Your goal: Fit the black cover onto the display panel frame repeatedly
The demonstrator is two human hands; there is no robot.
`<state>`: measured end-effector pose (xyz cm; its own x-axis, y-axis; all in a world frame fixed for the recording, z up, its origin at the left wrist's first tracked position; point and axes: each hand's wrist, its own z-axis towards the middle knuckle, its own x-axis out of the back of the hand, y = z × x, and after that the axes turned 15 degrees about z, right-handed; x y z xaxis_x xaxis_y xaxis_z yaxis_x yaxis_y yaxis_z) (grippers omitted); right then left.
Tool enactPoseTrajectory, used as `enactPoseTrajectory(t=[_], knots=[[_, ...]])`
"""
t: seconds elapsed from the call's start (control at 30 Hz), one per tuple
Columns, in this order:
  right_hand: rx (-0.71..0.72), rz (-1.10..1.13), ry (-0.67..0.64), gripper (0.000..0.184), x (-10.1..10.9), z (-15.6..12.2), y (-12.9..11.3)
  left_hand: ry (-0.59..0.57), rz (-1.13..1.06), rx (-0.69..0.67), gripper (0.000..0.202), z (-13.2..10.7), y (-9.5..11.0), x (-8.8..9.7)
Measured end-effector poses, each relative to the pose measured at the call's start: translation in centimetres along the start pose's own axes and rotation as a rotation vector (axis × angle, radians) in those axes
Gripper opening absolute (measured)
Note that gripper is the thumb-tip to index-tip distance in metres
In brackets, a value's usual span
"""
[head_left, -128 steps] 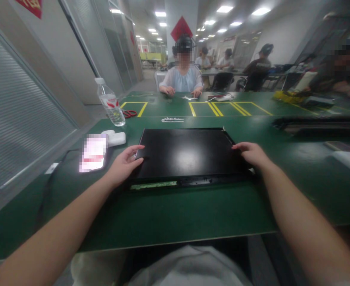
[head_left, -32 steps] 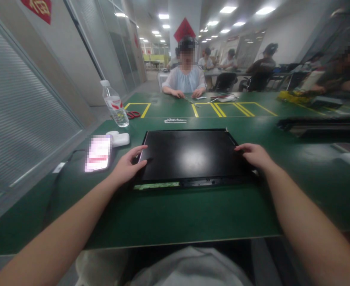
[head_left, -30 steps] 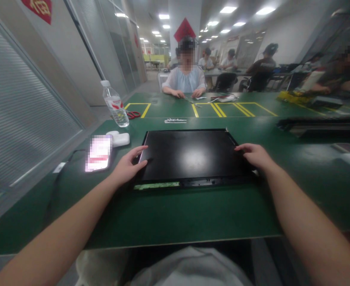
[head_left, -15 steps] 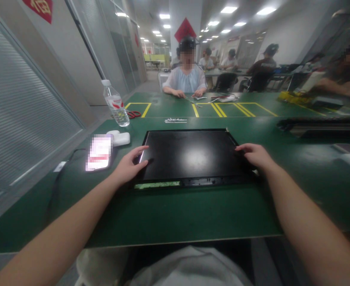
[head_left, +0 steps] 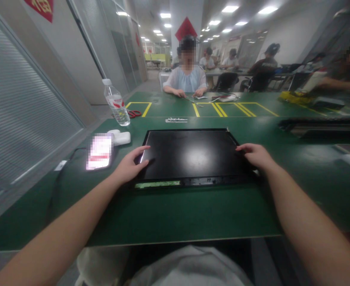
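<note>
Panel (head_left: 192,155) (glossy black rectangle) lies under left hand (head_left: 129,167) and right hand (head_left: 256,155).

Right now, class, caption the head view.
Left hand and right hand rest on opposite edges of a black panel on the green table.

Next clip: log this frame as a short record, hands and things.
Setting: green table; person seated opposite.
Left hand: open, rests on left edge of the black panel.
Right hand: open, rests on its right edge.
Panel state: lies flat, green strip along near edge.
Left of panel: phone, white case, water bottle, red scissors.
</note>
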<state>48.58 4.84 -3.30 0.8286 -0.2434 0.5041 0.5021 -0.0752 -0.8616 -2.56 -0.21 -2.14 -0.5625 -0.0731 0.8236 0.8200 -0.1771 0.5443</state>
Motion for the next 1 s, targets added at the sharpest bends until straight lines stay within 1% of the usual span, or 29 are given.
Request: enactPoseTrajectory(t=[0.47, 0.63, 0.83, 1.0], knots=[[0.028, 0.026, 0.011, 0.048, 0.0, 0.2, 0.3, -0.016, 0.035, -0.051, 0.073, 0.0, -0.1, 0.3], [-0.004, 0.049, 0.0, 0.048, 0.0, -0.1, 0.0, -0.038, 0.088, -0.073, 0.076, 0.0, -0.2, 0.4], [-0.018, 0.014, 0.017, 0.051, 0.0, -0.6, -0.8, -0.056, 0.138, -0.1, 0.075, 0.1, -0.5, 0.4], [-0.034, 0.061, 0.006, 0.045, -0.1, -0.3, -0.3, -0.041, 0.134, -0.123, 0.073, 0.2, -1.2, -0.1]])
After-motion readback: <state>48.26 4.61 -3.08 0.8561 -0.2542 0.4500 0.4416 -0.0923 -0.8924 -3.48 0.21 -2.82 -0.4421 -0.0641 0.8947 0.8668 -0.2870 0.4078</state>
